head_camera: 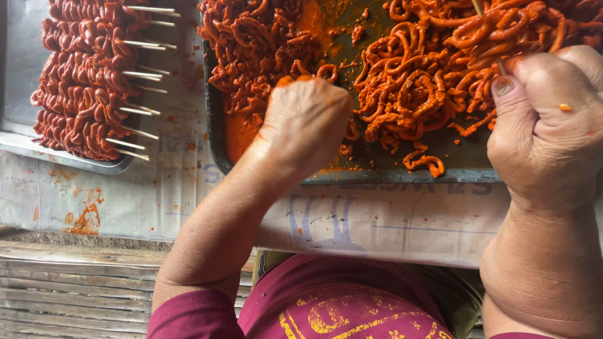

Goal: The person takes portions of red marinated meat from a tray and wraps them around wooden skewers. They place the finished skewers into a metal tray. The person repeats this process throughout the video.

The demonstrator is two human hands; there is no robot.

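Orange-red, oily marinade is coating the coiled strips of meat [408, 88] lying loose in the dark metal tray [217, 135] on the paper-covered desk [389, 220]. The left hand [304, 122] is curling down over the near part of the tray, fingertips buried among the strips; whether it is actually pinching one cannot be told from this angle. The right hand [543, 125] is clenching around a thin wooden skewer [478, 7], whose tip is poking up through the pile at the tray's right end.

The strips are looking soft, limp and light, and very slick with sauce, so they would likely be sliding out of a loose pinch; taking each one firmly near an end or at a fold seems the surest hold. The skewer is stiff but slender, and probably snaps if bent, so gripping it low and close to the meat seems wise.

To the left, a second tray [19, 141] is holding finished skewers [81, 81], their bare sticks pointing right.
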